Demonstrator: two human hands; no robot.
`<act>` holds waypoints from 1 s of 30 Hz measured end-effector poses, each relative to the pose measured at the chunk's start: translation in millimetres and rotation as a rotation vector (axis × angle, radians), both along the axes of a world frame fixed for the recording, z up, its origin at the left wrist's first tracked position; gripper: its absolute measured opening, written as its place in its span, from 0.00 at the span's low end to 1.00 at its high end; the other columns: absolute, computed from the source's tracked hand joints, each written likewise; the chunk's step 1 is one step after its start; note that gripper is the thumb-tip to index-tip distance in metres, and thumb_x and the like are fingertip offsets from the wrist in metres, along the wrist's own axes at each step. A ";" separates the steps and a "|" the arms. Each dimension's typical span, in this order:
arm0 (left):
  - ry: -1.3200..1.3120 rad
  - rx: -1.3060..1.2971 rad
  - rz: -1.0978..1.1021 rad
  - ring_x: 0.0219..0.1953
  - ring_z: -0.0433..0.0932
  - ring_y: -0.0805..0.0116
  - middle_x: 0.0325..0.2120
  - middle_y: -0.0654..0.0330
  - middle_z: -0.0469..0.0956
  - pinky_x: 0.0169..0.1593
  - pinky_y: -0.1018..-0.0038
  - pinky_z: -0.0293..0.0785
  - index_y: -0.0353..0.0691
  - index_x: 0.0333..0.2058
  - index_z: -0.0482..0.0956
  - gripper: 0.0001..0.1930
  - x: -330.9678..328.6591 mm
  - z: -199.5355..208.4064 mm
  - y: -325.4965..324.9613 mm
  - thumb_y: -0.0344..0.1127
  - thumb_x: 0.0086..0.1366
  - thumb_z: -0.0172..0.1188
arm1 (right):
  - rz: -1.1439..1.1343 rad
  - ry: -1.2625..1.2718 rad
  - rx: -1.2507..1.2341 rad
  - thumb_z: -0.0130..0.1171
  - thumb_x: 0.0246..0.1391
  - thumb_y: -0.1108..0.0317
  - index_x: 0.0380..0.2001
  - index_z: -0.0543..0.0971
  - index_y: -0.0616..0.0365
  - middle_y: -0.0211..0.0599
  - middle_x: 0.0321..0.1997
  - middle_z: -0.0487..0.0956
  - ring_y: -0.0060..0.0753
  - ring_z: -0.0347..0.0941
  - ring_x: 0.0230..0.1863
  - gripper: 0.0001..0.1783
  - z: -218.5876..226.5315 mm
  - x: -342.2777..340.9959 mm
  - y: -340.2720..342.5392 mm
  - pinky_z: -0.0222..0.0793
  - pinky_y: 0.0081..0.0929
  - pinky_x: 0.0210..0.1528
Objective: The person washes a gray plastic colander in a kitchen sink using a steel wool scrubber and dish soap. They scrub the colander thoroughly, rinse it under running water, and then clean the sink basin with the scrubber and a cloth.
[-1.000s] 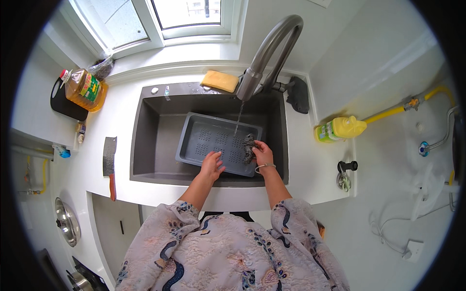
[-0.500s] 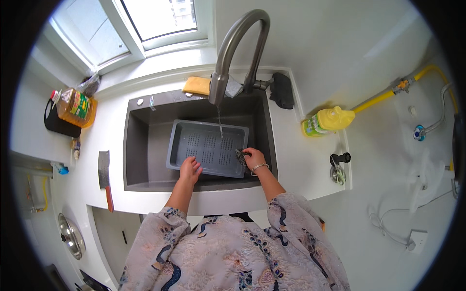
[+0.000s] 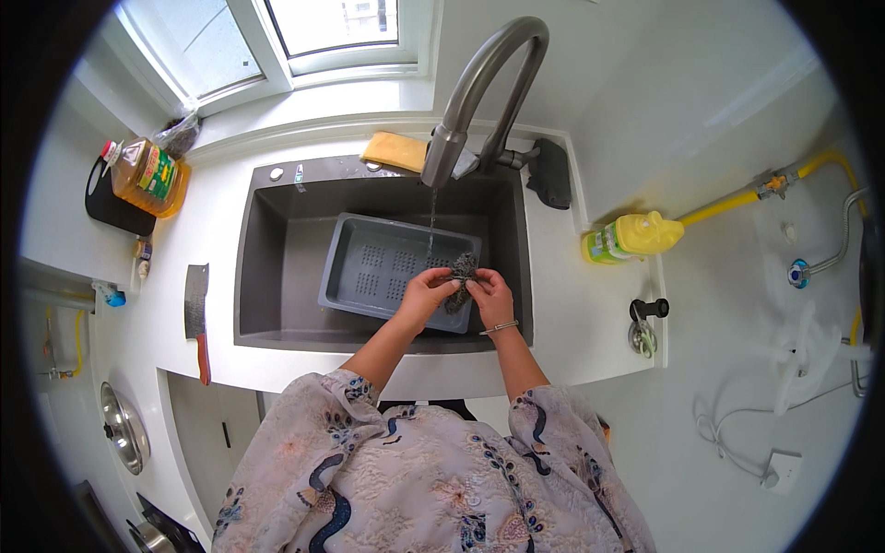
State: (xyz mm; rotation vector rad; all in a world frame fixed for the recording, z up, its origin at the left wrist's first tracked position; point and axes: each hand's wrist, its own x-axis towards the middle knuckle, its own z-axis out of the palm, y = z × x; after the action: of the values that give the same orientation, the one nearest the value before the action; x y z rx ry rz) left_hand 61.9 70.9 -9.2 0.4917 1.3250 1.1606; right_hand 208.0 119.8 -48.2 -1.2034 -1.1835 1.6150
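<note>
the fingertips of the left hand point(image 3: 426, 297) and right hand point(image 3: 492, 297) are closed on a dark, stringy scrubber point(image 3: 465, 264), pinching it between them just right of the frame's centre. it is over the right end of a grey perforated tray point(image 3: 347, 276); whether it touches, i cannot tell. the tray sits askew in the dark sink point(image 3: 286, 276), mid-frame. water point(image 3: 432, 217) runs into it from the faucet point(image 3: 444, 155), upper centre. things look mid-course: tap not yet shut, scrubber not yet put down; how much is done cannot be told. a yellow sponge point(image 3: 395, 149) lies untouched above the sink, a cleaver point(image 3: 196, 304) at left.
</note>
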 end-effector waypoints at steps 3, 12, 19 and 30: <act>0.029 0.010 0.021 0.30 0.73 0.78 0.32 0.63 0.77 0.32 0.85 0.67 0.36 0.45 0.73 0.18 -2.7 -5.6 -2.9 0.33 0.55 0.62 | 0.058 -0.034 -0.069 0.61 0.50 0.74 0.39 0.74 0.63 0.31 0.35 0.78 0.17 0.73 0.35 0.12 -3.6 2.3 -3.5 0.70 0.15 0.37; -0.032 -0.088 0.057 0.29 0.72 0.77 0.31 0.65 0.76 0.29 0.82 0.67 0.39 0.43 0.75 0.17 -20.5 -14.6 -2.7 0.31 0.53 0.62 | 0.096 -0.058 -0.092 0.58 0.53 0.70 0.45 0.74 0.58 0.27 0.38 0.78 0.15 0.72 0.35 0.15 11.2 -10.4 -13.3 0.69 0.16 0.33; -0.115 -0.109 0.207 0.25 0.69 0.82 0.25 0.68 0.73 0.24 0.85 0.63 0.39 0.42 0.75 0.14 -29.4 -10.7 -4.9 0.28 0.55 0.61 | 0.071 -0.544 0.395 0.57 0.54 0.66 0.37 0.79 0.57 0.32 0.33 0.80 0.24 0.76 0.36 0.09 67.1 23.1 8.7 0.72 0.23 0.39; -0.218 -0.129 0.212 0.23 0.70 0.80 0.24 0.69 0.73 0.24 0.83 0.66 0.41 0.42 0.74 0.13 -14.6 -12.1 13.4 0.29 0.57 0.60 | -0.318 -1.348 1.277 0.54 0.44 0.77 0.38 0.77 0.60 0.42 0.43 0.76 0.46 0.71 0.43 0.15 167.1 238.3 165.0 0.67 0.38 0.46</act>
State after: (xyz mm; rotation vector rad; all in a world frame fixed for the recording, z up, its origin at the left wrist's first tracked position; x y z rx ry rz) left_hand 47.3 84.2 -21.2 0.1276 1.2728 1.2542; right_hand 446.3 284.8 118.9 -1.3101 -2.0763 -0.5529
